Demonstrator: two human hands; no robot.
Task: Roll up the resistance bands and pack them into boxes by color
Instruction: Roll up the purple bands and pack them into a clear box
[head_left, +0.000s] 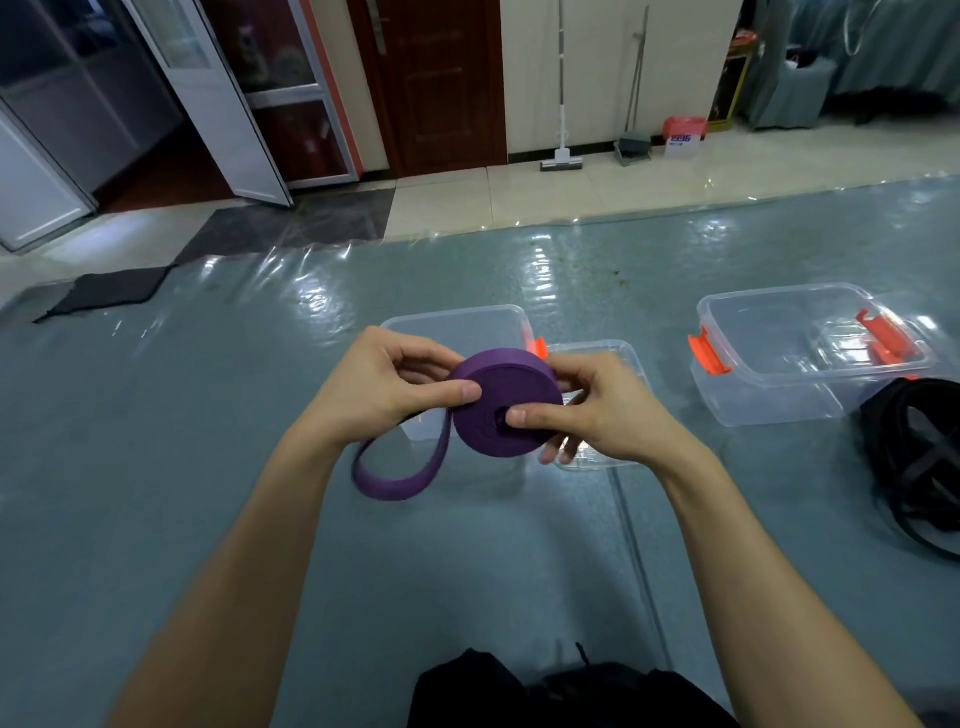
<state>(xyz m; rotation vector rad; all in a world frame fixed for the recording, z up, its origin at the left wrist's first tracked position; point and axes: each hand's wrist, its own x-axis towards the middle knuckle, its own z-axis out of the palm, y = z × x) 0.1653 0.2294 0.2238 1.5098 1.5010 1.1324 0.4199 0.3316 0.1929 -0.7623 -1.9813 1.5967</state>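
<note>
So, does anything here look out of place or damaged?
Nothing damaged. The purple band, held by left hand and right hand, is only partly rolled: a loop hangs loose. The black bands lie tangled at far right.

- resistance band (506, 410): solid purple, roll + loose loop alike.
- right box (769, 395), right of band: clear plastic w/ orange latches (709, 356).
- rear box (457, 325), behind band: clear, orange clip (540, 347).
- band pile (914, 467), far right of band: black.
- floor mat (208, 441) under band: glossy grey-teal.
- cloth (114, 291), far left of band: black.
- door (431, 83) beyond band: dark red-brown.
</note>
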